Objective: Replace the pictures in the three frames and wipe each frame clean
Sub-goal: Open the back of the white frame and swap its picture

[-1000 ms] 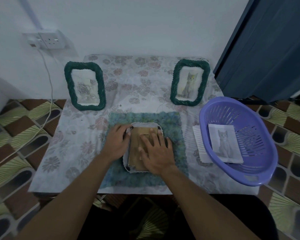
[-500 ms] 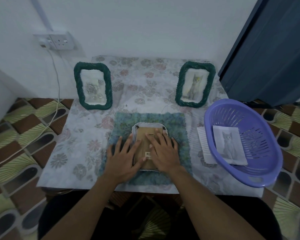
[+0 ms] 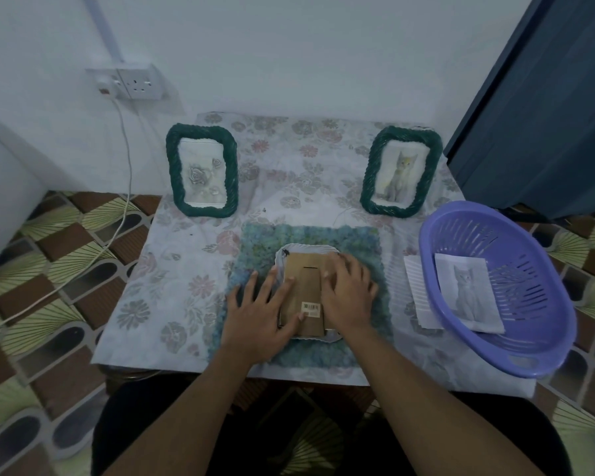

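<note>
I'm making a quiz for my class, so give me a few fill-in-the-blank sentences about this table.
The basket holding a loose cat picture is coloured ____.
The standing frame on the left shows a ____.
The left hand and right hand rest on a frame lying face ____ on the mat.
Missing words: purple; rose; down.

Domestic interior: a small table under a floral tablecloth [image 3: 186, 269] stands against a plain white wall [image 3: 289, 56] with a double wall socket [image 3: 139, 84] and trailing cable [image 3: 128, 173]. The floor [image 3: 59, 255] is patterned; rope-edged picture frames [image 3: 173, 173] stand far, with a purple plastic basket [image 3: 536, 280] at right.
</note>
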Action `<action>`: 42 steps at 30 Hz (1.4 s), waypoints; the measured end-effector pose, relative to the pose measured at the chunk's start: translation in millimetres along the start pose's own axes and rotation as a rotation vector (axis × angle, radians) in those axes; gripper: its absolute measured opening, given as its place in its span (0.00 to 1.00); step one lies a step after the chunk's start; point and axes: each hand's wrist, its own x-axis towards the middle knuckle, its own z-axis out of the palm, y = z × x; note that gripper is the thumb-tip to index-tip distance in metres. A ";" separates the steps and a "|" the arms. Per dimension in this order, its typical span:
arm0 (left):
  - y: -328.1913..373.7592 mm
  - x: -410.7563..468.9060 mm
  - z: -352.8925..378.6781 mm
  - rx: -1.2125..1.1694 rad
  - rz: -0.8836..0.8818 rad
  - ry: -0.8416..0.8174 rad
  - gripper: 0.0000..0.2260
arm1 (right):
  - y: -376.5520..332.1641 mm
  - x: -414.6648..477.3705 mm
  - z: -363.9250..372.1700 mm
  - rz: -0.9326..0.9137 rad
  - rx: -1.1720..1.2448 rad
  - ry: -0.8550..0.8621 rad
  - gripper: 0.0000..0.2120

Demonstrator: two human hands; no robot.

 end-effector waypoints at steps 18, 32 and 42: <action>-1.0 0.6 1.2 -0.029 0.005 0.008 0.32 | 4.9 19.5 -7.5 0.126 0.066 -0.056 0.21; -0.2 0.7 1.3 -0.011 0.003 0.028 0.32 | -2.7 19.9 -9.2 0.199 0.073 -0.074 0.22; 0.0 1.3 1.3 -0.021 0.005 0.035 0.32 | -3.9 18.9 -10.6 0.174 0.037 -0.114 0.21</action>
